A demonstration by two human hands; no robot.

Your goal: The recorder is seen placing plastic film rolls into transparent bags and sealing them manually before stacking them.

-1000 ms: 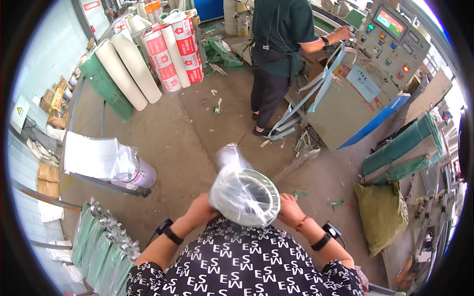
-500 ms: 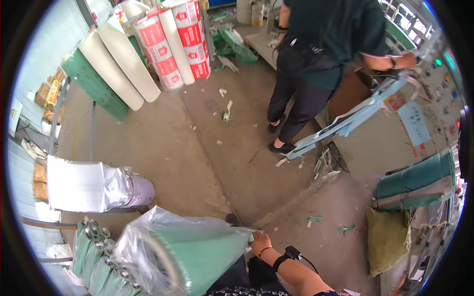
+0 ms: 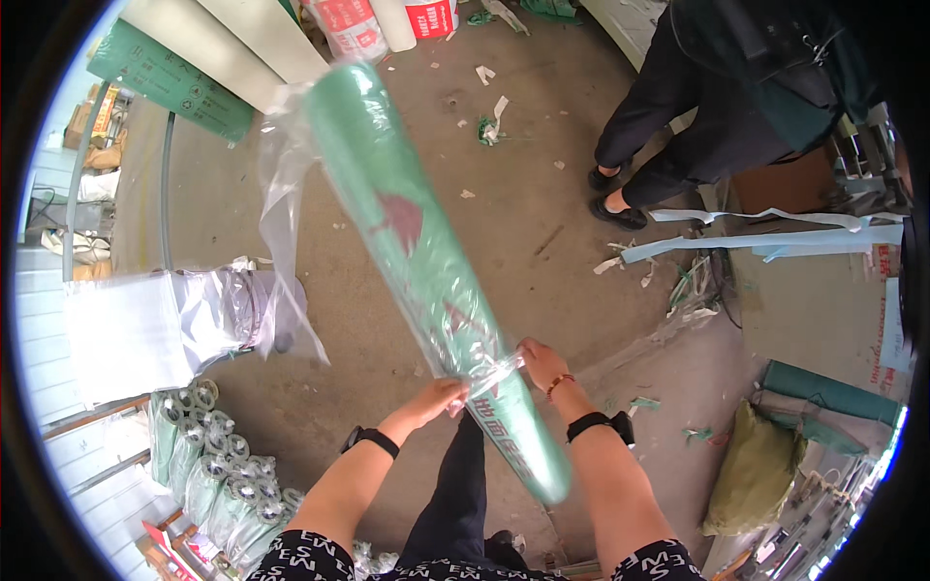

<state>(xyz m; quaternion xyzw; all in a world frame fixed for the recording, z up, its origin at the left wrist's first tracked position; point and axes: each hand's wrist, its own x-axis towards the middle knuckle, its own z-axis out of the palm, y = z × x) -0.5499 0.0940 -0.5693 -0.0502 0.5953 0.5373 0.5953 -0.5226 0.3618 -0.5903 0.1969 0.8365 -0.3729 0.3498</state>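
Note:
A long green roll point(image 3: 397, 203) with dark red printing stretches out in front of me, its near end close to my body. A clear plastic bag point(image 3: 286, 213) covers its far part, and loose film hangs down on the left of the far end. My left hand point(image 3: 438, 400) is closed on the edge of the bag at the roll's left side. On the other side my right hand point(image 3: 542, 368) pinches the bag's edge. Below both hands the near end of the roll is bare of the bag.
Bagged green rolls point(image 3: 218, 455) are stacked at lower left, beside a white-wrapped bundle point(image 3: 145, 324). A co-worker point(image 3: 697, 107) stands at upper right near blue strips point(image 3: 765, 242). An olive sack point(image 3: 756, 474) lies at right. Scraps point(image 3: 494, 126) litter the floor.
The roll has swung from lying low at left to pointing away from me. My left hand has come into view on the bag. The co-worker appears farther right.

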